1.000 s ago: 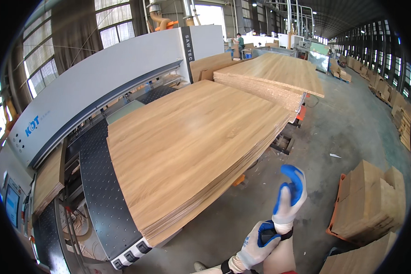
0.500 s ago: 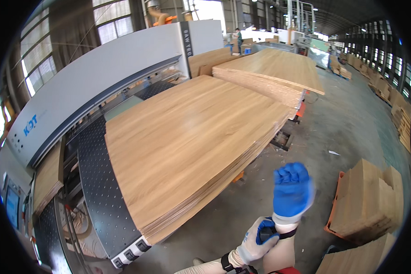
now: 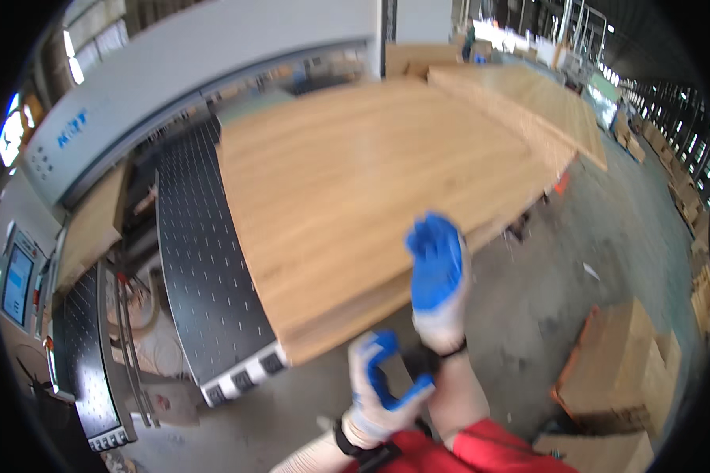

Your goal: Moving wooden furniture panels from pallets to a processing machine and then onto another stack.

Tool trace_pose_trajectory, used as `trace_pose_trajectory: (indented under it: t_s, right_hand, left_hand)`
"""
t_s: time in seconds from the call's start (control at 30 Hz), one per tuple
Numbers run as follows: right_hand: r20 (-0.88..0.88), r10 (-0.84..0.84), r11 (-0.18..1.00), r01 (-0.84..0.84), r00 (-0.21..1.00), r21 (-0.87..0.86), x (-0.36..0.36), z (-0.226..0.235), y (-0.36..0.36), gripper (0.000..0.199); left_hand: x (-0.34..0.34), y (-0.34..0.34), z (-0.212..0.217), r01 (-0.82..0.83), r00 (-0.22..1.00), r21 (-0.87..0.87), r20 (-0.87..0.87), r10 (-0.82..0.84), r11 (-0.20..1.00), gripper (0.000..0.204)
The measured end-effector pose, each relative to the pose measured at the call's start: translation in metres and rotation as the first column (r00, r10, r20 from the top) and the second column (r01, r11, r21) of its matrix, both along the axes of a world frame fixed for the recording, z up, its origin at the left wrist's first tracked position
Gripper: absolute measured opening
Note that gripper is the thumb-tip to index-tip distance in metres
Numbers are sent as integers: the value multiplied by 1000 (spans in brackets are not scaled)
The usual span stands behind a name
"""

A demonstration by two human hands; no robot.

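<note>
My right hand, in a white glove with a blue coated palm, is raised in front of the wood panels. Its palm side shows, the fingers loosely bent and smeared by motion, with nothing seen in it. A black wrist device on a strap sits at that wrist. Just left of the device, my left hand is open, thumb and fingers apart in a C shape, in the same kind of glove. A stack of wood-grain panels lies beyond both hands.
The stack rests by a black perforated machine table before a long white panel saw. A control screen stands at left. Another panel stack lies farther back. Boards on a pallet stand at right on the grey floor.
My left hand has come off the right wrist device and opened. Both hands have moved left in the picture. The view has shifted, so the panels appear farther right and higher.
</note>
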State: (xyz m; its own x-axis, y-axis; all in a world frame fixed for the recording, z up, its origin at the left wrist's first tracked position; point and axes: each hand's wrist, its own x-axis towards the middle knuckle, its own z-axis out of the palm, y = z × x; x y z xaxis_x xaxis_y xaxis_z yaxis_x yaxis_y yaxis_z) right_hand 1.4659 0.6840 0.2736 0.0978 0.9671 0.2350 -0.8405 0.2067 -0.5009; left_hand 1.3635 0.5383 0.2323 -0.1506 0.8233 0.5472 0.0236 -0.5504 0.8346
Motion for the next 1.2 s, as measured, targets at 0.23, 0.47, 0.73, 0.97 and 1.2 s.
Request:
trace_pose_trajectory:
  t_s: [0.23, 0.47, 0.73, 0.97, 1.2]
  right_hand:
    - [234, -453, 859, 350, 860, 374, -140, 25, -7, 50]
    - [319, -522, 822, 369, 791, 433, -210, 37, -25, 44]
    - [355, -359, 871, 174, 863, 459, -233, 31, 1, 25]
    - [566, -342, 905, 102, 750, 413, -224, 12, 43, 17]
    - [557, -800, 563, -39, 225, 825, -212, 38, 76, 15]
  left_hand:
    - [-142, -48, 38, -251, 902, 167, -318, 293, 953, 65]
    - [-193, -32, 19, -31, 989, -410, -144, -31, 912, 33]
    - [-210, 10, -5, 199, 977, -498, 37, -208, 844, 29]
    - [-183, 42, 7, 108, 981, -445, -96, -167, 889, 38]
    - [-147, 63, 46, -46, 994, -402, -105, 4, 915, 19]
